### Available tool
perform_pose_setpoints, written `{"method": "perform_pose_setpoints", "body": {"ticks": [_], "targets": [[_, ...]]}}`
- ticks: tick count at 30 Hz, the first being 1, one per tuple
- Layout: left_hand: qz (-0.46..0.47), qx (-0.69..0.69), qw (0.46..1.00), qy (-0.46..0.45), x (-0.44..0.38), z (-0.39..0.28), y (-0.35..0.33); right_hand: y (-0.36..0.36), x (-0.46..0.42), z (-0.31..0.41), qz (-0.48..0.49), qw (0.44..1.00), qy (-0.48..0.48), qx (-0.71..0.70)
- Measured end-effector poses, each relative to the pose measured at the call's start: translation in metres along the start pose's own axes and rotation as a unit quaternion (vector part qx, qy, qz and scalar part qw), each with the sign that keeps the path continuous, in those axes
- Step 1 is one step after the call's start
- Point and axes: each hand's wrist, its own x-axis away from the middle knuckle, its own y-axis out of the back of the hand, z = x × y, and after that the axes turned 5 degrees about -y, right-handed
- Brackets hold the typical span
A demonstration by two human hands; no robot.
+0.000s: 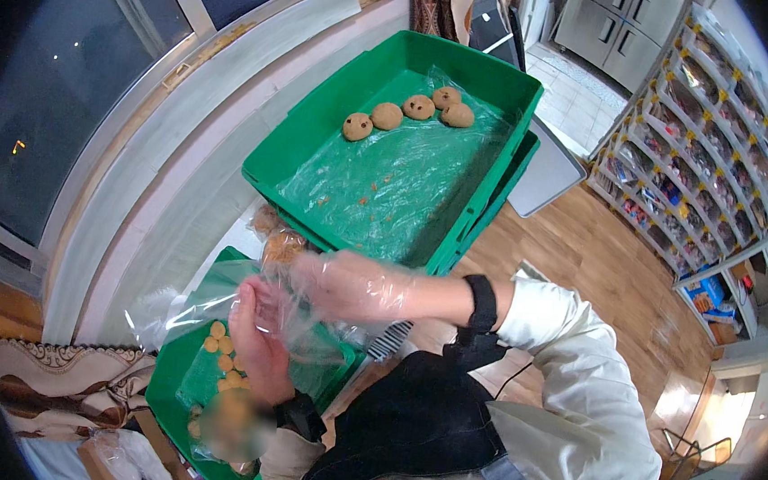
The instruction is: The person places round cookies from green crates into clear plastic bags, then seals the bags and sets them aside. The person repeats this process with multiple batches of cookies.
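My left hand (pixel 261 342) grips a clear plastic bag (pixel 206 304), its thumb and fingers around the thin film. Bag film also covers my right hand (pixel 353 285), which is blurred and reaches across beside the left; how its fingers are placed is hard to tell. Beyond the hands is a large green plastic crate (pixel 384 240) lined with clear film, holding several round brown cookies (pixel 387 116) near its far side and some crumbs. Below the left hand, a second green crate (pixel 163 385) holds small yellow cookies (pixel 225 363). Bagged baked goods (pixel 283 245) lie between the crates.
A window ledge (pixel 181 156) runs along the left. At the right stands a rack of clear bins (pixel 694 163) with packaged items. A grey tray (pixel 545 171) juts out beside the stacked crates. A cardboard box (pixel 129 464) sits at the bottom left, near a patterned curtain (pixel 67 391).
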Motion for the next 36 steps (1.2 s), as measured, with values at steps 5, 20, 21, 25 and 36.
{"method": "perform_pose_setpoints", "body": {"ticks": [5,20,21,25,36], "targets": [[-0.121,-0.159,0.98,0.008,0.036,-0.006,0.035,0.119,-0.057,-0.076,0.395,0.918,-0.032,0.027],[-0.66,-0.004,0.744,-0.101,0.299,0.03,0.11,0.303,-0.1,-0.439,0.107,0.803,-0.314,0.496],[-0.643,0.005,0.757,-0.116,0.31,0.037,0.107,0.307,-0.102,-0.442,0.113,0.801,-0.312,0.498],[-0.633,0.096,0.768,-0.012,0.294,0.012,0.106,0.324,-0.094,-0.436,0.104,0.814,-0.298,0.488],[-0.523,-0.049,0.848,-0.072,0.218,-0.051,0.169,0.115,-0.032,-0.012,-0.034,0.967,-0.042,0.248]]}}
